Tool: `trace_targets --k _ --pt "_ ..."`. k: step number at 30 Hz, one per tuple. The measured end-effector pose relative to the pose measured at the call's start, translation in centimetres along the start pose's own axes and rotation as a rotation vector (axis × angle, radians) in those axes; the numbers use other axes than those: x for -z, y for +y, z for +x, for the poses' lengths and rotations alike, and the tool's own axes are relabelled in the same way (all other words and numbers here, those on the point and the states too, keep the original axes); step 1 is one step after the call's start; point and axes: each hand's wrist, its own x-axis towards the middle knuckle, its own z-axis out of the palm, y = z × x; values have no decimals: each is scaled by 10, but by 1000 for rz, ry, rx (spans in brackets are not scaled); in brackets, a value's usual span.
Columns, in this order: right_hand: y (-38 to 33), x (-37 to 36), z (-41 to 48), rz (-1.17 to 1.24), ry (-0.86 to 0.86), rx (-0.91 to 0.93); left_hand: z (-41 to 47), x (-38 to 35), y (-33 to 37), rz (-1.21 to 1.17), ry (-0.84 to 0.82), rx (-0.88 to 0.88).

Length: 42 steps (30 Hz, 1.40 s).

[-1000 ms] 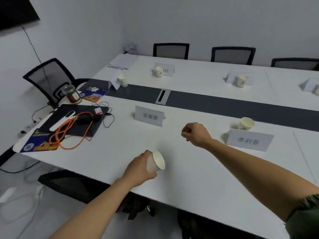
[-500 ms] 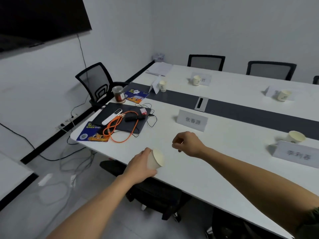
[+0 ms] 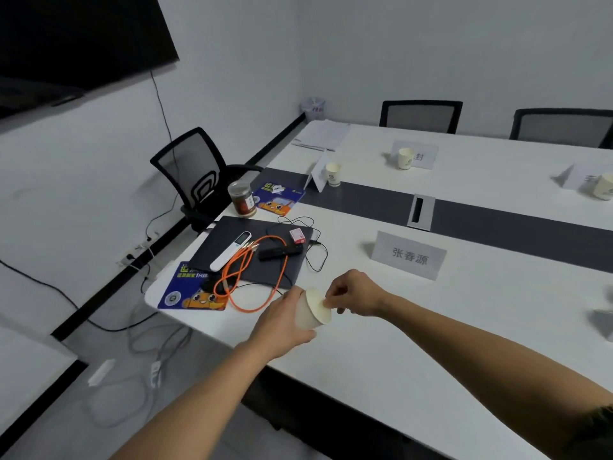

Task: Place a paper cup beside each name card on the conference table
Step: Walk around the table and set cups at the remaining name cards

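Note:
My left hand (image 3: 282, 320) grips a white paper cup (image 3: 311, 313) tilted on its side above the white conference table (image 3: 381, 360), its mouth facing right. My right hand (image 3: 356, 293) meets the cup's rim, thumb and fingers pinching at it. Behind the hands stands a grey name card (image 3: 408, 255) with no cup beside it. Farther back, a cup (image 3: 333, 174) stands beside a folded card (image 3: 320, 172), another cup (image 3: 406, 158) in front of a card (image 3: 419, 155), and a third cup (image 3: 604, 186) at the right edge.
A dark laptop (image 3: 252, 250) carries a white remote (image 3: 230, 250), a black remote and an orange cable (image 3: 252, 277). A jar (image 3: 242, 199) and blue leaflets (image 3: 189, 290) lie nearby. Black mesh chairs (image 3: 195, 174) ring the table. Cables trail on the floor at left.
The view swung left. My right hand came in to the cup's rim, and my left hand brought the cup up a little toward the name card.

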Motion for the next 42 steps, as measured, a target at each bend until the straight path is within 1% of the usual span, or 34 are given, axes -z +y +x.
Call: trace_targets --k 7,14,17,20,25,28,32,37,42 --pt "1 7 45 118 23 -143 66 12 -24 14 -85 -78" --pt "2 11 74 271 162 -326 140 20 -44 13 -259 -220" --pt "5 16 78 312 254 -396 169 19 -45 24 -313 -312" --pt "12 28 74 337 364 -469 191 14 -47 59 -369 -365" --pt "36 76 61 337 618 -584 224 -5 -47 151 -478 -329" --pt "57 112 62 327 757 -627 244 -22 -43 177 -496 -322" --pt "90 157 84 344 856 -661 265 -48 -38 223 -523 -321" --pt "142 198 139 387 894 -727 294 -92 -34 314 -520 -302" --pt "196 205 182 370 900 -854 314 -133 -43 429 -441 -337"
